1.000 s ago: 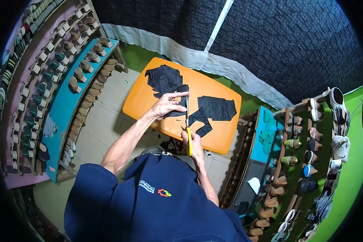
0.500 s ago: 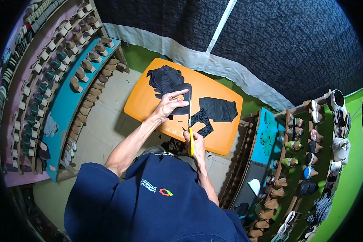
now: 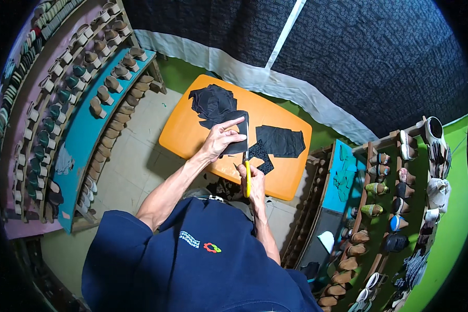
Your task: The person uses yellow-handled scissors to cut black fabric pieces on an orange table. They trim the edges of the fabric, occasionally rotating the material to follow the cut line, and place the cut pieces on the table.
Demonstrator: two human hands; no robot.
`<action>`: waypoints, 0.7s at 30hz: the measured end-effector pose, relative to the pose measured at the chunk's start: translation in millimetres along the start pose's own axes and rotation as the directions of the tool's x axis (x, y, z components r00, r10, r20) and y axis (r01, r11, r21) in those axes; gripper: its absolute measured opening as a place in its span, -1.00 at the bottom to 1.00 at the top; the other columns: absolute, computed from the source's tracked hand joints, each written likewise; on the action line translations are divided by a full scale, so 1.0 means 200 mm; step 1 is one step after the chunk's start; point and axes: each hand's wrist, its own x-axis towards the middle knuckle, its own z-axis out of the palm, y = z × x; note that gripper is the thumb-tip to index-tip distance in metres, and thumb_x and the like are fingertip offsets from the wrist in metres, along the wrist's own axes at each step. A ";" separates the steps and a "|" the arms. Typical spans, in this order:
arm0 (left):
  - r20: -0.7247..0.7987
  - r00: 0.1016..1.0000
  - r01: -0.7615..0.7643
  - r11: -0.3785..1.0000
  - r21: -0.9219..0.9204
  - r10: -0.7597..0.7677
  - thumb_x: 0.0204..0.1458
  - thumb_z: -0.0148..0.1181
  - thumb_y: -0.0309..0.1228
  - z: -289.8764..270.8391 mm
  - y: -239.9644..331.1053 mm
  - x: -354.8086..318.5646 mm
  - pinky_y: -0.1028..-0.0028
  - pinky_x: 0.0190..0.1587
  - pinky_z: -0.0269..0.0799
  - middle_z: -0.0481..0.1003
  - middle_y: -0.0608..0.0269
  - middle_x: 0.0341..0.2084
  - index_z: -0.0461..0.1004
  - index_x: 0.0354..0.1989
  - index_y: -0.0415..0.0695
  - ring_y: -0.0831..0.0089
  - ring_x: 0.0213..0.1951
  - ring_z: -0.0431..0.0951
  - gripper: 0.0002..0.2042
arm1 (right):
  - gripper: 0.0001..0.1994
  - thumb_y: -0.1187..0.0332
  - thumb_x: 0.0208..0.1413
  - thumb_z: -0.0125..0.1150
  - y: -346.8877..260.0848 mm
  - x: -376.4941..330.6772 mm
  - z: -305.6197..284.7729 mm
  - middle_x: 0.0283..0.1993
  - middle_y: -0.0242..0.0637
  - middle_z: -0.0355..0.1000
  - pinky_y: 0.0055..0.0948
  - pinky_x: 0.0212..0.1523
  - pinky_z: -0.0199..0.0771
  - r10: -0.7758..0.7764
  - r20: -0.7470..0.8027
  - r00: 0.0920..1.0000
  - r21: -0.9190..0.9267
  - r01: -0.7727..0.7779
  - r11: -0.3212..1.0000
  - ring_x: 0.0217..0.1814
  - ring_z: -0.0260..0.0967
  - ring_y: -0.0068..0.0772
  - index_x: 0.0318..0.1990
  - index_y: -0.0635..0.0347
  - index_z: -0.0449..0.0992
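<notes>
My left hand [image 3: 222,141] is closed on a piece of black fabric [image 3: 238,147], its index finger stretched out across the cloth. My right hand [image 3: 255,183] grips yellow-handled scissors [image 3: 248,178]. The blades point away from me and lie along the right edge of that fabric; whether they are parted is too small to tell. Beyond my left hand a crumpled heap of black fabric [image 3: 211,102] lies on the orange table [image 3: 288,179]. Right of the blades are a patterned black piece [image 3: 261,156] and flat, stacked-looking black fabric [image 3: 280,142].
Shelves of shoes and shoe forms [image 3: 105,96] stand along the left, with a turquoise board [image 3: 83,151]. More shoe racks [image 3: 372,210] line the right. A dark patterned curtain [image 3: 358,62] hangs behind the table. Dark scraps [image 3: 226,188] lie on the floor by the near table edge.
The held black fabric and both hands have shifted slightly right. The scissors have turned a little more upright and their handles sit slightly nearer the fabric.
</notes>
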 end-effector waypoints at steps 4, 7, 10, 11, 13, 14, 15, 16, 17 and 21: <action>-0.050 0.998 -0.032 0.998 -0.057 0.029 0.04 0.31 -0.63 0.01 -0.02 0.03 0.61 -0.11 0.52 0.58 0.30 -0.27 0.38 0.26 -0.25 0.65 -0.26 0.57 -0.45 | -0.49 -0.13 0.06 0.39 -0.02 -0.02 -0.01 -0.65 -0.55 0.21 -0.51 -0.54 0.05 0.042 0.025 0.999 0.032 -0.043 0.999 -0.56 0.07 -0.70 -0.39 0.24 0.53; -0.034 0.997 -0.074 0.997 0.025 0.075 0.03 0.31 -0.63 0.00 -0.05 0.03 0.62 -0.03 0.48 0.56 0.34 -0.28 0.41 0.23 -0.27 0.66 -0.26 0.53 -0.48 | -0.49 -0.12 0.10 0.35 0.00 -0.01 0.01 -0.65 -0.55 0.22 -0.52 -0.58 0.02 -0.003 0.009 1.000 0.028 0.002 1.000 -0.60 0.06 -0.71 -0.42 0.23 0.50; -0.018 0.998 -0.066 0.997 0.050 0.067 0.02 0.32 -0.64 -0.01 -0.08 0.04 0.61 -0.03 0.48 0.57 0.34 -0.28 0.41 0.23 -0.26 0.66 -0.25 0.54 -0.47 | -0.50 -0.12 0.14 0.31 0.00 0.00 0.00 -0.64 -0.53 0.22 -0.49 -0.56 0.05 0.015 0.030 0.999 0.041 -0.016 0.999 -0.58 0.09 -0.68 -0.39 0.24 0.49; -0.014 0.997 -0.069 0.996 0.060 0.070 0.01 0.32 -0.64 -0.01 -0.08 0.04 0.61 -0.02 0.48 0.57 0.34 -0.28 0.41 0.24 -0.26 0.65 -0.25 0.54 -0.46 | -0.50 -0.12 0.14 0.30 0.02 0.01 0.00 -0.64 -0.53 0.21 -0.49 -0.56 0.06 -0.005 0.030 1.000 0.027 0.004 1.000 -0.58 0.09 -0.67 -0.37 0.24 0.49; -0.002 0.997 -0.077 0.993 0.089 0.077 0.01 0.32 -0.63 -0.02 -0.09 0.04 0.60 -0.02 0.48 0.58 0.33 -0.27 0.41 0.24 -0.26 0.65 -0.24 0.55 -0.46 | -0.50 -0.11 0.15 0.30 0.01 0.01 0.00 -0.63 -0.52 0.21 -0.48 -0.55 0.07 -0.024 0.037 0.999 0.017 0.023 1.000 -0.57 0.10 -0.65 -0.35 0.24 0.50; 0.002 0.997 -0.081 0.991 0.103 0.081 0.01 0.32 -0.63 -0.02 -0.09 0.03 0.60 -0.02 0.47 0.59 0.32 -0.26 0.41 0.24 -0.25 0.65 -0.23 0.55 -0.46 | -0.51 -0.11 0.15 0.30 -0.02 0.00 -0.01 -0.64 -0.52 0.21 -0.47 -0.55 0.08 -0.023 0.043 0.999 0.021 0.023 1.000 -0.57 0.10 -0.65 -0.35 0.24 0.50; 0.000 0.997 -0.075 0.993 0.093 0.076 0.01 0.33 -0.63 -0.02 -0.09 0.03 0.60 -0.02 0.47 0.59 0.31 -0.25 0.41 0.24 -0.25 0.66 -0.23 0.55 -0.45 | -0.51 -0.11 0.15 0.30 -0.03 0.00 -0.01 -0.64 -0.52 0.20 -0.47 -0.55 0.08 -0.023 0.049 0.999 0.026 0.022 0.999 -0.57 0.10 -0.64 -0.34 0.24 0.50; 0.002 0.998 -0.071 0.994 0.084 0.071 0.01 0.33 -0.63 -0.01 -0.09 0.03 0.60 -0.02 0.47 0.59 0.31 -0.24 0.41 0.24 -0.25 0.66 -0.23 0.55 -0.45 | -0.51 -0.11 0.14 0.30 -0.03 0.00 -0.01 -0.64 -0.51 0.21 -0.47 -0.55 0.08 -0.029 0.041 0.999 0.008 0.028 1.000 -0.57 0.10 -0.64 -0.34 0.24 0.50; 0.004 0.998 -0.066 0.995 0.076 0.066 0.00 0.33 -0.63 -0.01 -0.08 0.03 0.60 -0.02 0.46 0.60 0.30 -0.23 0.40 0.24 -0.25 0.66 -0.23 0.55 -0.45 | -0.51 -0.12 0.14 0.31 -0.03 0.01 -0.01 -0.64 -0.51 0.21 -0.47 -0.55 0.09 -0.034 0.033 0.999 -0.009 0.035 0.999 -0.57 0.10 -0.64 -0.33 0.24 0.51; 0.001 0.998 -0.058 0.996 0.062 0.058 0.00 0.33 -0.64 0.01 -0.07 0.01 0.60 -0.03 0.46 0.60 0.31 -0.23 0.39 0.26 -0.24 0.66 -0.24 0.56 -0.43 | -0.49 -0.13 0.10 0.34 -0.02 0.02 -0.01 -0.65 -0.50 0.23 -0.48 -0.54 0.09 -0.036 -0.008 0.999 -0.042 0.036 0.998 -0.57 0.09 -0.66 -0.35 0.24 0.52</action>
